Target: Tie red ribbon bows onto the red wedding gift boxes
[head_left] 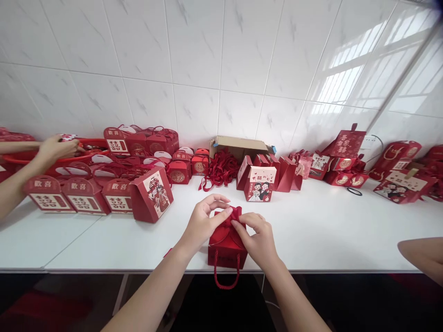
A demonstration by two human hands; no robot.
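A small red gift box point(224, 258) stands close to the table's front edge, its rope handle point(226, 286) hanging over that edge. On its top is a red ribbon point(235, 216), gathered in loops. My left hand point(204, 223) curls over the ribbon from the left, thumb and fingertips at its loop; part of the grip is hidden. From the other side my right hand point(258, 235) pinches the ribbon between thumb and forefinger. The box's upright flaps show partly behind the hands.
Finished-looking red boxes point(86, 198) stand in rows at the left, near a co-worker's hand point(58, 150) over a red basin point(69, 161). A ribbon heap point(223, 168) spills from a cardboard box point(242, 144). More boxes point(259, 184) stand behind; another person's arm point(422, 256) is at right.
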